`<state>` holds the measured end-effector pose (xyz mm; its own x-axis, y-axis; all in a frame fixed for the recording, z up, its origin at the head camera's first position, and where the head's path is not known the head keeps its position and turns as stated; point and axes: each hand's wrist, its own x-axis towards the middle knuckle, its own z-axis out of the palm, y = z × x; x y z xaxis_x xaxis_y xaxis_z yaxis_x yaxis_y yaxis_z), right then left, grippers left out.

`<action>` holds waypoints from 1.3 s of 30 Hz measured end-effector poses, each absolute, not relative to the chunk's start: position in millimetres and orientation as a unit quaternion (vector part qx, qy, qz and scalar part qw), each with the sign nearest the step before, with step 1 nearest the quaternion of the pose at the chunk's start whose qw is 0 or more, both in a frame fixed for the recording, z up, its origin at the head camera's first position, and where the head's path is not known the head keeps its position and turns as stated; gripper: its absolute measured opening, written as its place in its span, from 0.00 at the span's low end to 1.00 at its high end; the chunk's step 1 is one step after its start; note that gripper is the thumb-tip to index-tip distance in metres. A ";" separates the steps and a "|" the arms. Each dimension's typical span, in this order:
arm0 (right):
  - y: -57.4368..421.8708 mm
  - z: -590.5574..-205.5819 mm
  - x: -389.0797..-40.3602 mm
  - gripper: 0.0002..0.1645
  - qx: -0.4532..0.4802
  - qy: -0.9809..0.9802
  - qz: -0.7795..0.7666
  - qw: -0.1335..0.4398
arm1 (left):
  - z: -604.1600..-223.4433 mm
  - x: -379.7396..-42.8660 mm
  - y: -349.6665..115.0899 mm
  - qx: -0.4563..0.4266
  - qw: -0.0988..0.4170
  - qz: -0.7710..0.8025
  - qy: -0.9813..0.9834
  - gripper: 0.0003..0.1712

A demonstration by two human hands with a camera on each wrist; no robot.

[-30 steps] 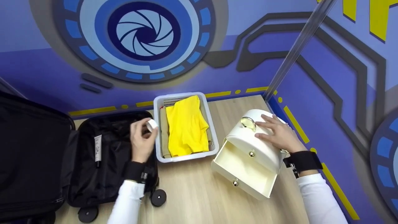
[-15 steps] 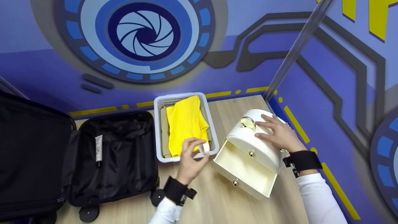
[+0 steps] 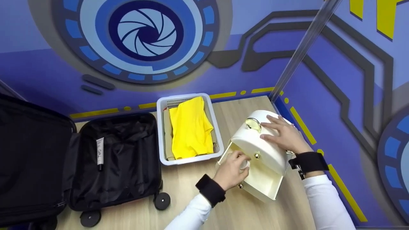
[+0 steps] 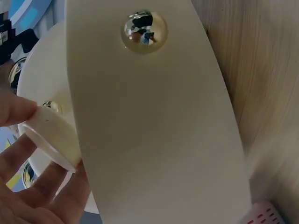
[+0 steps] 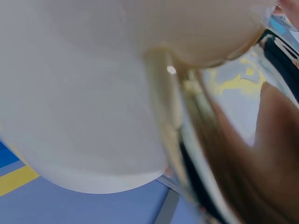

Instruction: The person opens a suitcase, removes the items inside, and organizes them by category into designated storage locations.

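My left hand (image 3: 229, 172) pinches a small, round, white, lid-like piece (image 4: 56, 135) between thumb and fingers. It is over the left part of a pulled-out cream drawer (image 3: 266, 179); in the left wrist view the drawer front partly covers the fingertips. The drawer belongs to a white round-topped storage box (image 3: 244, 139) with gold knobs and a gold ring handle (image 3: 253, 125). My right hand (image 3: 286, 135) rests on the curved top with fingers spread, its fingertips close to the ring. A blurred gold handle fills much of the right wrist view.
Left of the box stands a white basket (image 3: 161, 127) with a folded yellow cloth (image 3: 191, 131) in it. An open black suitcase (image 3: 127, 182) lies farther left, holding a white tube (image 3: 100, 153) with a black cap. Printed wall panels border the wooden table (image 3: 179, 191).
The left hand has carried the small white piece from beside the suitcase, past the basket's front, rightward to the drawer. The right hand has stayed on the box top.
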<state>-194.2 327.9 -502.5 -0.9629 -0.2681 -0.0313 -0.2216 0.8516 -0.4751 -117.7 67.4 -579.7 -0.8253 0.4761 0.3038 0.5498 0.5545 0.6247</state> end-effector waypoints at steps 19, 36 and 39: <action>327.5 -501.4 -195.6 0.38 -0.132 0.958 -0.248 0.050 | -590.2 -130.3 128.1 -0.221 -0.125 -0.111 -0.961 0.11; 326.8 -501.2 -194.7 0.39 -0.132 0.960 -0.243 0.053 | -596.8 -132.4 130.7 -0.217 -0.157 -0.082 -0.960 0.14; 327.7 -501.1 -194.6 0.39 -0.131 0.960 -0.241 0.055 | -595.4 -132.2 130.1 -0.217 -0.162 -0.084 -0.959 0.18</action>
<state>-194.6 327.7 -501.1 -0.9594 -0.2787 -0.0424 -0.2255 0.8490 -0.4779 -132.2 130.1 -595.4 -0.8529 0.4440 -0.2746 0.3895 0.8915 0.2315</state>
